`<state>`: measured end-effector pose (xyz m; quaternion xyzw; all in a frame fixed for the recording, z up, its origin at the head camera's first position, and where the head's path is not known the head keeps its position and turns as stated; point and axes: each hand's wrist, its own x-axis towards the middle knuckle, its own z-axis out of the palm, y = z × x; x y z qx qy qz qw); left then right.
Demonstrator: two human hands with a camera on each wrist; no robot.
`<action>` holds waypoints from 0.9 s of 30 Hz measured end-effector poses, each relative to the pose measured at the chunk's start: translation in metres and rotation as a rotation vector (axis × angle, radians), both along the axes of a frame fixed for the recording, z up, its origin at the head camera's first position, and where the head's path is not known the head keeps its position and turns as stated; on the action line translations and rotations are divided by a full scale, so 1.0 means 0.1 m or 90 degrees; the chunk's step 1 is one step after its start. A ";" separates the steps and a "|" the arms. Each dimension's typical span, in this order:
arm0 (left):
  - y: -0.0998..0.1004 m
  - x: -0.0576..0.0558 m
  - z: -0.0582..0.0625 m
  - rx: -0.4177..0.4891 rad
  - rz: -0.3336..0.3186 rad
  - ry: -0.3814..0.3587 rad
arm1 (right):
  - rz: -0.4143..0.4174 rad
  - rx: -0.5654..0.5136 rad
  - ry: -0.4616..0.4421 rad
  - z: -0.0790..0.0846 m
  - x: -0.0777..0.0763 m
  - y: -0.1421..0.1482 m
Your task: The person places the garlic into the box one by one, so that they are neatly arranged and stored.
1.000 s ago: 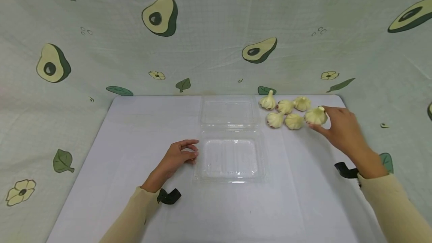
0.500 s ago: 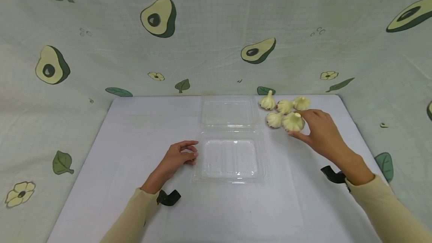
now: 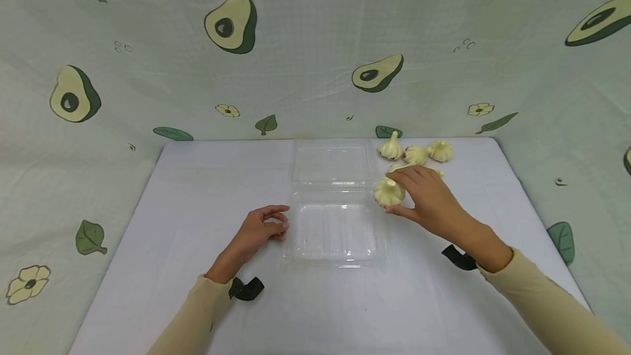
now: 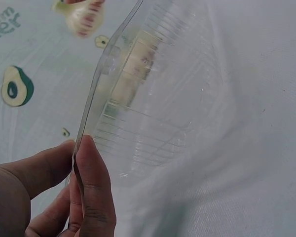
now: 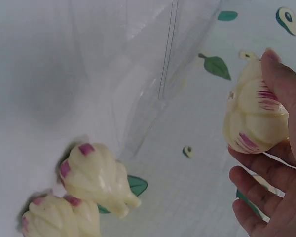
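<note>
My right hand (image 3: pixel 434 201) holds a garlic bulb (image 3: pixel 388 193) between thumb and fingers, just off the right side of a clear plastic clamshell container (image 3: pixel 335 229). In the right wrist view the held bulb (image 5: pixel 256 111) shows purple streaks. The container lies with its lid (image 3: pixel 332 163) folded back, away from me. At the container's left edge, my left hand (image 3: pixel 258 229) pinches the rim (image 4: pixel 91 94) between thumb and fingers, as the left wrist view shows. Several more garlic bulbs (image 3: pixel 440 150) lie at the back right; my right hand partly hides some of them.
A white-covered table (image 3: pixel 212 179) carries everything. Behind it hangs a pale cloth (image 3: pixel 305 43) printed with avocados and leaves, which also runs along both sides. A dark wrist strap piece (image 3: pixel 247 288) sticks out beside the left wrist, another (image 3: pixel 459 258) beside the right.
My right hand has carried the garlic bulb leftward and slightly toward me, from the right end of the bulb group to the container's side. The left hand stays at the container's edge.
</note>
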<state>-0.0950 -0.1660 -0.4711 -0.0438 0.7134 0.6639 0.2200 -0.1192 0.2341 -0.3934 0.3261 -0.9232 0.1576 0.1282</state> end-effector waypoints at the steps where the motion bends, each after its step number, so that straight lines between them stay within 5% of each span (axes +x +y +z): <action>1: 0.00 0.00 0.00 0.000 -0.002 0.003 | 0.013 -0.002 0.005 0.00 0.00 -0.04; 12: -0.01 -0.01 -0.02 0.004 -0.002 -0.001 | 0.126 0.013 0.023 -0.04 -0.04 -0.45; 27: -0.02 -0.01 -0.02 0.003 0.000 0.003 | 0.216 0.142 0.032 -0.03 -0.13 -0.91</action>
